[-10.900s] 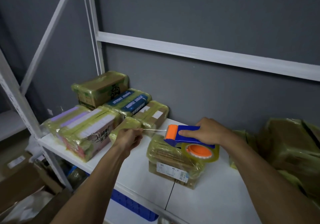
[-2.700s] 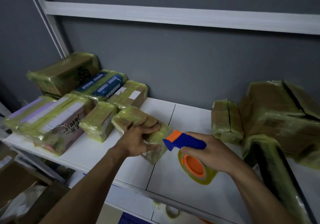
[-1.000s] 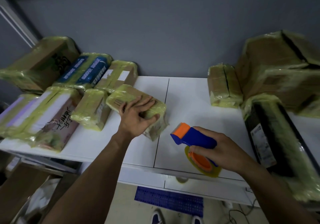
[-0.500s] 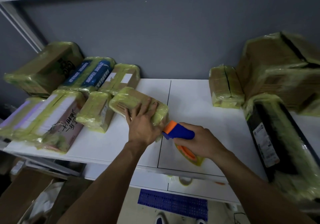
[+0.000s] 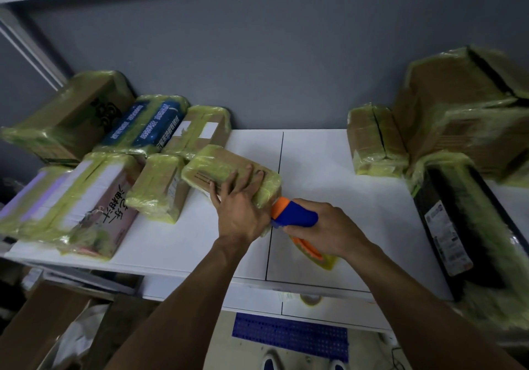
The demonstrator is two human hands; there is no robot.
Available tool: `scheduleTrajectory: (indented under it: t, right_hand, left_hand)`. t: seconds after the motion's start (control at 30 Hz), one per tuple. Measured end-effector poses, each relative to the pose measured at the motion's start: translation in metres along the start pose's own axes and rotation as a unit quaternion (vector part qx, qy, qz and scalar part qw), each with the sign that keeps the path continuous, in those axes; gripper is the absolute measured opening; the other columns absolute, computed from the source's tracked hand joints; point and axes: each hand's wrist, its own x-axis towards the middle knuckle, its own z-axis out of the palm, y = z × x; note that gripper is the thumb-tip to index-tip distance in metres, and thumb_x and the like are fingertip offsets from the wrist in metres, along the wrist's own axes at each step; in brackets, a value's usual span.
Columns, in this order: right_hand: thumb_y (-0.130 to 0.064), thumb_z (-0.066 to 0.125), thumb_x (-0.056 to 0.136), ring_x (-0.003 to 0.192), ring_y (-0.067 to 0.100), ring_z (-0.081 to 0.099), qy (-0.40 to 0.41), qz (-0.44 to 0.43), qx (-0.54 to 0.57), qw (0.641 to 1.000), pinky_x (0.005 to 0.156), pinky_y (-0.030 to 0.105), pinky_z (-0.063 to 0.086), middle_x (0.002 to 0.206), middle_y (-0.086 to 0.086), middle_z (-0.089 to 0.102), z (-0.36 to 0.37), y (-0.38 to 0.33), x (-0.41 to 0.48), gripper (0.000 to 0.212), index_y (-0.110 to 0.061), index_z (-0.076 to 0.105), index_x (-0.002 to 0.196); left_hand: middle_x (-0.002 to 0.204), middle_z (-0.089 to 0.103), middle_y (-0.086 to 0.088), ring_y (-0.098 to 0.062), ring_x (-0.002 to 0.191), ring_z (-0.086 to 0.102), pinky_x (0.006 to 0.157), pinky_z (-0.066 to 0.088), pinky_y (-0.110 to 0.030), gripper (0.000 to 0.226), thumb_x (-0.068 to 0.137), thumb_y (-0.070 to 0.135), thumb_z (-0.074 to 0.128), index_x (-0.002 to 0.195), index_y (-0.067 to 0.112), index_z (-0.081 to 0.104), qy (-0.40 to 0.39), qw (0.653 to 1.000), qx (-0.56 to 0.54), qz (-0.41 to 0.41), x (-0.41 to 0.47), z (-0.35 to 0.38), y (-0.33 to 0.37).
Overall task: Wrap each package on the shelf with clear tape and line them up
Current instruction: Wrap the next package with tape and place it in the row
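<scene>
L forearm (image 5: 183, 292) and R forearm (image 5: 415, 292) are bare to the frame edge. L hand (image 5: 240, 211) and R hand (image 5: 332, 226) bare also. Low in view, tips of 2 shoes (image 5: 271, 363), dark w/ pale edge.

**Wall Behind, Clutter on the Floor**

A plain grey wall (image 5: 272, 55) fills the background. Low in the view, a blue mat (image 5: 289, 338) with a dotted surface lies on the floor. Just below it, the toes of two shoes (image 5: 272, 363) show at the bottom edge. Brown cardboard boxes (image 5: 37, 321) stand at the lower left, with crumpled white wrap (image 5: 77, 332) between them. A thin cable (image 5: 398, 355) curls on the floor right of the mat.
</scene>
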Motion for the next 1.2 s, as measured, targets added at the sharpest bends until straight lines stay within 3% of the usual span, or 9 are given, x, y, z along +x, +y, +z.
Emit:
scheduleTrajectory:
  t: [0.2,0.33,0.43,0.57,0.67,0.77,0.87,0.97,1.2]
  right_hand:
    - [-0.066,0.068,0.08,0.081,0.014,0.065,0.04,0.023,-0.126,0.991,0.068,0.029,0.055,0.091,-0.017,0.069,0.019,-0.006,-0.003,0.042,-0.045,0.055,0.114]
    - [-0.073,0.06,0.07,0.078,0.009,0.065,0.043,0.053,-0.079,0.994,0.071,0.034,0.057,0.083,-0.017,0.069,0.005,0.001,0.004,0.043,-0.042,0.059,0.1]
    - [-0.069,0.061,0.077,0.075,0.005,0.065,0.068,0.057,-0.045,0.995,0.07,0.034,0.057,0.08,-0.02,0.069,-0.003,0.016,-0.002,0.035,-0.042,0.061,0.1]
    - [-0.071,0.062,0.081,0.089,0.009,0.066,0.139,0.083,0.043,0.986,0.073,0.027,0.051,0.097,-0.024,0.066,-0.01,0.03,-0.007,0.055,-0.042,0.055,0.126]
    - [-0.064,0.074,0.083,0.098,0.01,0.066,0.151,0.112,0.103,0.977,0.075,0.026,0.052,0.113,-0.014,0.065,-0.012,0.031,-0.006,0.079,-0.031,0.042,0.147]
    - [-0.058,0.079,0.081,0.082,0.008,0.066,0.14,0.139,0.133,0.971,0.063,0.02,0.048,0.093,-0.01,0.066,-0.013,0.038,-0.005,0.069,-0.014,0.054,0.128]
    - [-0.06,0.079,0.079,0.07,0.015,0.067,0.11,0.164,0.155,0.968,0.06,0.024,0.049,0.076,0.0,0.063,-0.019,0.046,-0.006,0.063,-0.006,0.062,0.107]
    - [-0.061,0.079,0.078,0.072,0.016,0.071,0.078,0.168,0.16,0.97,0.06,0.025,0.051,0.075,0.005,0.07,-0.023,0.049,-0.007,0.049,-0.016,0.067,0.094]
    - [-0.059,0.077,0.081,0.071,0.011,0.071,0.084,0.161,0.195,0.964,0.055,0.019,0.049,0.074,-0.006,0.072,-0.028,0.047,-0.004,0.041,-0.022,0.068,0.092]
  left_hand:
    - [0.156,0.043,0.016,-0.026,0.144,0.034,0.12,0.005,-0.06,0.066,0.079,0.057,0.065,0.142,0.041,0.054,-0.001,1.0,0.016,-0.003,-0.001,-0.001,0.0]
    - [0.159,0.036,0.018,-0.021,0.149,0.027,0.121,-0.004,-0.06,0.071,0.08,0.063,0.066,0.146,0.043,0.048,-0.018,1.0,0.006,0.001,0.001,-0.006,-0.001]
    - [0.164,0.027,0.012,-0.021,0.154,0.016,0.119,-0.011,-0.059,0.08,0.079,0.068,0.069,0.15,0.041,0.044,-0.021,1.0,-0.004,0.007,-0.005,-0.008,-0.002]
    - [0.149,0.042,-0.01,-0.039,0.139,0.031,0.116,0.019,-0.067,0.072,0.079,0.046,0.079,0.145,0.033,0.053,0.008,0.999,-0.016,-0.027,-0.013,-0.008,0.01]
    - [0.144,0.049,-0.002,-0.033,0.133,0.035,0.11,0.034,-0.062,0.068,0.083,0.036,0.077,0.146,0.029,0.053,0.007,0.999,-0.041,-0.024,-0.016,-0.008,0.017]
    - [0.151,0.045,0.007,-0.025,0.144,0.028,0.107,0.041,-0.061,0.069,0.083,0.038,0.075,0.147,0.032,0.05,-0.002,0.999,-0.049,-0.006,-0.019,-0.01,0.014]
    - [0.153,0.04,0.014,-0.019,0.148,0.024,0.095,0.054,-0.047,0.075,0.08,0.042,0.081,0.147,0.038,0.048,-0.017,0.998,-0.064,0.002,-0.019,-0.012,0.007]
    - [0.152,0.043,0.014,-0.018,0.148,0.024,0.098,0.05,-0.042,0.066,0.085,0.035,0.08,0.145,0.035,0.052,-0.013,0.994,-0.104,0.027,-0.015,-0.01,0.002]
    - [0.153,0.043,0.009,-0.023,0.151,0.019,0.116,0.024,-0.029,0.069,0.083,0.028,0.083,0.145,0.029,0.054,-0.041,0.984,-0.137,0.103,0.0,-0.002,-0.003]
